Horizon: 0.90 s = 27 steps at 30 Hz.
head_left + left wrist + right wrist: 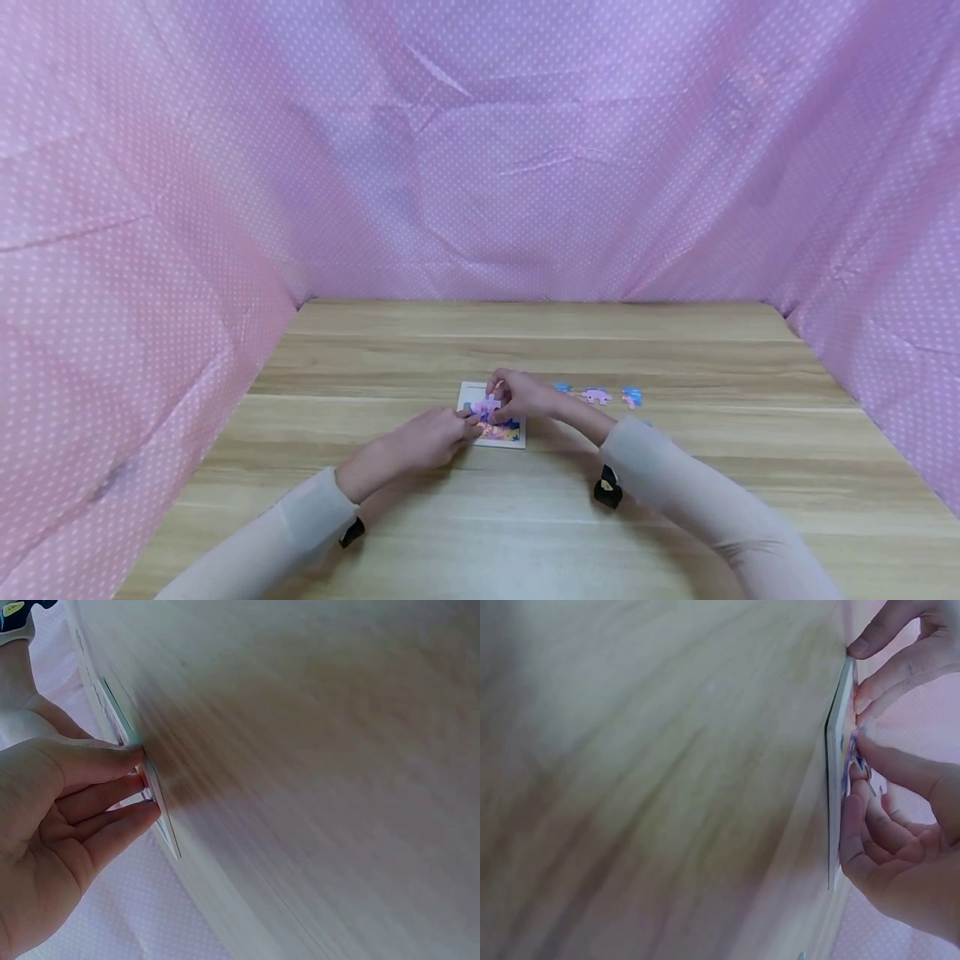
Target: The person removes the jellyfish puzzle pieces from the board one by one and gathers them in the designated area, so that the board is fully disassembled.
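A small jigsaw puzzle in a white-rimmed tray (pixel 504 444) lies flat on the wooden table, its lower part filled with colourful pieces. My left hand (pixel 431 437) reaches in from the left, thumb at the tray's near edge and fingertips resting on the laid pieces. From the right, my right hand (pixel 522 394) pinches a pink and purple puzzle piece (pixel 491 403) between thumb and fingers, low over the tray's middle. In the right wrist view, that piece (pixel 871 782) stands tilted from the tray (pixel 832 787), partly hidden by the fingers.
Several loose puzzle pieces lie right of the tray, among them a pink one (pixel 597 396) and a blue and pink one (pixel 632 397). Pink dotted cloth (pixel 480 167) hangs behind and beside the table (pixel 375 333). Dark wrist-worn devices (pixel 607 489) sit under the sleeves.
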Each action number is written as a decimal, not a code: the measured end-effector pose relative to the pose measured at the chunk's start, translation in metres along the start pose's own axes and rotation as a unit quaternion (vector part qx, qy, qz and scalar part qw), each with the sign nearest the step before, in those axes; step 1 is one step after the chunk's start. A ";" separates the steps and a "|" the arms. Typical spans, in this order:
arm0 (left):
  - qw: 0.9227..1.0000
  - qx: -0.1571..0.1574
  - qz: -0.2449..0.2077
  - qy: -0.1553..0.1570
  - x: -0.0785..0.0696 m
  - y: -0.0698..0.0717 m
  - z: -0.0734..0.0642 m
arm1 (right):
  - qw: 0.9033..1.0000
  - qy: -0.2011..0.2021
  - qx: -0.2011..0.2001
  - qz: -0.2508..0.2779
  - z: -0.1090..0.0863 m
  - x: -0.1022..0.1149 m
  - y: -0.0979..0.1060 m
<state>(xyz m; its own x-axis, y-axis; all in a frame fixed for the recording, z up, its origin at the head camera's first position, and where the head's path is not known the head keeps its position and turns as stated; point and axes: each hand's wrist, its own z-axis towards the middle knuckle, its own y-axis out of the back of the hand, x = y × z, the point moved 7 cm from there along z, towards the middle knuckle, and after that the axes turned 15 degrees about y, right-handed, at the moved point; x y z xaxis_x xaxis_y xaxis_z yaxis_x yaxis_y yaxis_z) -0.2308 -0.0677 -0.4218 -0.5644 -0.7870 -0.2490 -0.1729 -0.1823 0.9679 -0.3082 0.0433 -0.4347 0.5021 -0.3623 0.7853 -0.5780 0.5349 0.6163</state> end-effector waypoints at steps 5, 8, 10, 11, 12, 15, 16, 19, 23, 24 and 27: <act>1.000 -0.005 0.001 -0.002 -0.001 -0.001 0.000 | 0.999 0.026 -0.006 0.033 -0.001 0.000 0.001; 1.000 -0.007 0.007 -0.007 -0.002 -0.001 0.000 | 0.998 0.041 -0.010 0.046 -0.002 -0.001 0.004; 1.000 -0.010 0.013 -0.012 -0.002 -0.001 -0.001 | 0.997 0.049 -0.011 0.057 -0.004 -0.002 0.006; 1.000 -0.011 0.016 -0.014 -0.003 0.000 -0.002 | 0.997 0.051 -0.011 0.064 -0.005 -0.002 0.007; 1.000 -0.012 0.018 -0.015 -0.003 0.000 -0.002 | 0.996 0.052 -0.010 0.072 -0.005 -0.003 0.008; 1.000 -0.008 0.013 -0.007 -0.002 -0.001 -0.002 | 0.994 0.052 -0.012 0.091 -0.008 -0.005 0.012; 1.000 -0.007 0.012 -0.003 -0.002 -0.001 -0.003 | 0.994 0.048 -0.013 0.094 -0.009 -0.006 0.013; 1.000 -0.005 0.010 0.004 -0.002 -0.001 -0.003 | 0.994 0.037 -0.020 0.100 -0.013 -0.008 0.018; 1.000 -0.009 0.012 0.005 -0.002 -0.002 -0.003 | 0.993 0.031 -0.026 0.114 -0.019 -0.012 0.025; 1.000 -0.010 0.011 0.006 -0.002 -0.002 -0.003 | 0.993 0.030 -0.025 0.116 -0.021 -0.013 0.027; 1.000 -0.008 0.010 0.013 -0.001 -0.002 -0.003 | 0.992 0.027 -0.023 0.123 -0.028 -0.016 0.032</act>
<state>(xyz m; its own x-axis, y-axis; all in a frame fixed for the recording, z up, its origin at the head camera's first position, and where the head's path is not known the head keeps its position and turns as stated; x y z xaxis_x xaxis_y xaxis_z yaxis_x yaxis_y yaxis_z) -0.2273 -0.0684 -0.4234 -0.5470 -0.8054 -0.2285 -0.1478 -0.1757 0.9733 -0.3175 0.0876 -0.4292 0.3841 -0.1759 0.9064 -0.6580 0.6365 0.4024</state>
